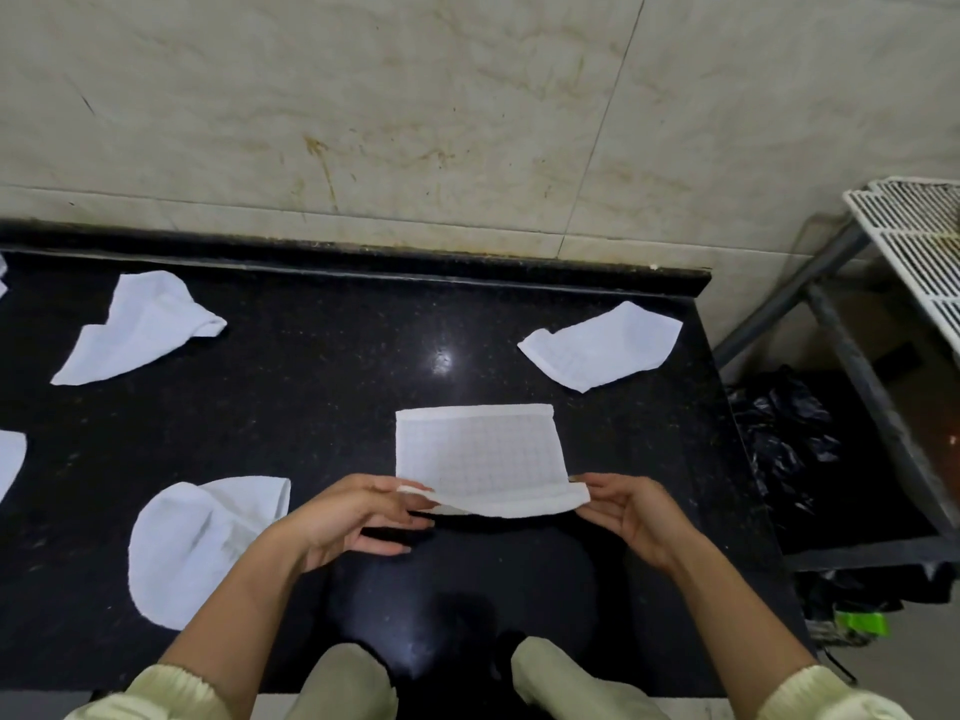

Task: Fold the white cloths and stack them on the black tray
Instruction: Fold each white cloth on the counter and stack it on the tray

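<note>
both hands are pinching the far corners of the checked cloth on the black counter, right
Not quite. The head view shows the left hand and right hand pinching the near corners of the checked cloth, not the far ones; the far edge lies flat on the black counter.

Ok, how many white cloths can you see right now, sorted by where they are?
Held cloth, pinched by left hand and right hand: 1
Loose on the countertop: 3, far-left cloth, far-right cloth, near-left cloth
Cut off at left edge: 2, upper edge cloth, lower edge cloth
Total: 6 white cloths
</note>
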The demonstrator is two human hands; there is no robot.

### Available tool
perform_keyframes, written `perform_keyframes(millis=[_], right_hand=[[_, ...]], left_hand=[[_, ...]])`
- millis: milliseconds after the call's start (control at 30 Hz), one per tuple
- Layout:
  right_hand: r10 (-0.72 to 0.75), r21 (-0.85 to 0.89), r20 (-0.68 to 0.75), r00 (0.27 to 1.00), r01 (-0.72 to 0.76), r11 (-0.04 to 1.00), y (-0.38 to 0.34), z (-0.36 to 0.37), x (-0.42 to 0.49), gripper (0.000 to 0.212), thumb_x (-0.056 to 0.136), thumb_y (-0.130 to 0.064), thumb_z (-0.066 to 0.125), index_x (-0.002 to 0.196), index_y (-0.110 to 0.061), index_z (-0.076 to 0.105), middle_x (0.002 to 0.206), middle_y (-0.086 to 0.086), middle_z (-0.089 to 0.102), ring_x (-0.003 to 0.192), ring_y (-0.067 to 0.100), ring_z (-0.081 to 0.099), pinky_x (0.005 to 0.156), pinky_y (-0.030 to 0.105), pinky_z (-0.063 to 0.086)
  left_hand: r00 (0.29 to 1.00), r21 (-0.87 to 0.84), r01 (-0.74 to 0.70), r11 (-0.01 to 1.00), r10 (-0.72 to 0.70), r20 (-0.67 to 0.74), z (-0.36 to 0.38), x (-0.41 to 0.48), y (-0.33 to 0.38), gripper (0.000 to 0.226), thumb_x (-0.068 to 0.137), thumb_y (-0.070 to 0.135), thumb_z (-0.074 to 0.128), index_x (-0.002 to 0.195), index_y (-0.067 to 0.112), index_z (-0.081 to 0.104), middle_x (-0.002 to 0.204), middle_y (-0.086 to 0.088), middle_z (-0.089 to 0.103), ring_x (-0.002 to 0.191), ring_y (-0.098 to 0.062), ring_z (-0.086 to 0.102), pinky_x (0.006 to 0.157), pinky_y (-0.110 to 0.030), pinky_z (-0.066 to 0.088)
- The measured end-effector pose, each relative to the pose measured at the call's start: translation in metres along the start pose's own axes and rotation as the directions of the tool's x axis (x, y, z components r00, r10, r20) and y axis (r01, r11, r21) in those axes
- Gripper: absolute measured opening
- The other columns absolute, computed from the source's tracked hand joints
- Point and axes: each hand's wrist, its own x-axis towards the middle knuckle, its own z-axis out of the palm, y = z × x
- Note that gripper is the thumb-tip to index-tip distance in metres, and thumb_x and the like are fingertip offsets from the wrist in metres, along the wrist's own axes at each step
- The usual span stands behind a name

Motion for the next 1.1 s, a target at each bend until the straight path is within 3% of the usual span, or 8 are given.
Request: perform_keyframes(millis=[200, 300, 367, 467, 633, 833, 967, 1100], right_hand=[[-0.099, -0.256, -0.099, 0.99, 0.071, 0.964, -0.022, 0.014, 0.023, 0.016, 0.084, 0.0, 0.068, 0.097, 0.008, 0.069, 0.088, 0.023, 0.073, 0.082, 0.029, 0.073, 0.073, 0.03, 0.061], [-0.171, -0.44, -0.156, 0.973, 0.086, 0.894, -0.029, 0.022, 0.037, 0.015, 0.081, -0.012, 0.075, 0.089, 0.001, 0.073, 0.073, 0.01, 0.072, 0.061, 0.014, 0.065, 0.057, 0.018, 0.053], [-0.21, -0.509, -0.179, 0.961, 0.092, 0.856, -0.032, 0.025, 0.046, 0.011, 0.082, -0.012, 0.075, 0.085, -0.001, 0.073, 0.068, 0.003, 0.066, 0.057, 0.011, 0.056, 0.052, 0.017, 0.047], [-0.254, -0.55, -0.181, 0.95, 0.116, 0.827, -0.032, 0.028, 0.058, 0.008, 0.084, -0.012, 0.073, 0.08, -0.005, 0.073, 0.073, 0.005, 0.065, 0.06, 0.012, 0.053, 0.056, 0.023, 0.045], [-0.307, -0.581, -0.191, 0.932, 0.145, 0.801, -0.033, 0.03, 0.072, 0.008, 0.085, -0.014, 0.071, 0.085, -0.006, 0.073, 0.078, 0.001, 0.067, 0.064, 0.009, 0.055, 0.059, 0.022, 0.043], [-0.365, -0.671, -0.186, 0.912, 0.153, 0.725, -0.037, 0.037, 0.087, 0.01, 0.086, -0.015, 0.069, 0.086, -0.006, 0.073, 0.086, 0.001, 0.07, 0.084, 0.015, 0.064, 0.076, 0.026, 0.048], [-0.393, -0.719, -0.212, 0.895, 0.129, 0.683, -0.036, 0.043, 0.091, 0.009, 0.087, -0.017, 0.067, 0.084, -0.009, 0.07, 0.085, 0.001, 0.068, 0.082, 0.014, 0.061, 0.075, 0.026, 0.045], [-0.415, -0.744, -0.23, 0.88, 0.116, 0.658, -0.033, 0.046, 0.091, 0.008, 0.088, -0.02, 0.065, 0.084, -0.012, 0.067, 0.079, 0.0, 0.065, 0.078, 0.015, 0.06, 0.072, 0.026, 0.046]], left_hand=[[0.974, 0.057, -0.026, 0.998, 0.038, -0.222, -0.004, 0.028, 0.013, 0.016, 0.096, 0.017, 0.057, 0.099, 0.006, 0.067, 0.101, -0.004, 0.075, 0.091, -0.02, 0.073, 0.079, -0.036, 0.059], [0.93, 0.099, -0.057, 0.993, 0.089, -0.357, -0.003, 0.042, 0.014, 0.021, 0.095, 0.022, 0.059, 0.081, 0.006, 0.063, 0.083, -0.009, 0.075, 0.06, -0.015, 0.07, 0.065, -0.029, 0.057], [0.881, 0.134, -0.097, 0.986, 0.148, -0.449, -0.003, 0.052, 0.014, 0.029, 0.093, 0.021, 0.061, 0.07, 0.006, 0.058, 0.067, -0.009, 0.065, 0.045, -0.014, 0.054, 0.06, -0.031, 0.054], [0.799, 0.254, -0.083, 0.964, 0.216, -0.561, -0.007, 0.067, 0.013, 0.033, 0.089, 0.026, 0.066, 0.063, 0.006, 0.06, 0.059, -0.005, 0.054, 0.053, -0.014, 0.049, 0.057, -0.031, 0.057], [0.741, 0.401, -0.063, 0.914, 0.313, -0.595, -0.015, 0.079, 0.008, 0.036, 0.087, 0.036, 0.066, 0.069, 0.005, 0.065, 0.067, -0.016, 0.065, 0.058, -0.019, 0.059, 0.07, -0.045, 0.059], [0.692, 0.466, -0.021, 0.884, 0.349, -0.631, -0.013, 0.088, 0.01, 0.024, 0.09, 0.034, 0.063, 0.078, 0.013, 0.065, 0.068, -0.002, 0.065, 0.063, -0.02, 0.061, 0.059, -0.03, 0.046], [0.666, 0.48, 0.0, 0.877, 0.358, -0.654, -0.011, 0.092, 0.006, 0.025, 0.091, 0.034, 0.061, 0.082, 0.011, 0.065, 0.068, -0.001, 0.064, 0.061, -0.014, 0.055, 0.053, -0.025, 0.038], [0.646, 0.486, -0.01, 0.874, 0.377, -0.664, -0.012, 0.096, 0.005, 0.025, 0.091, 0.036, 0.061, 0.081, 0.012, 0.062, 0.071, -0.003, 0.065, 0.064, -0.015, 0.058, 0.055, -0.026, 0.041]])
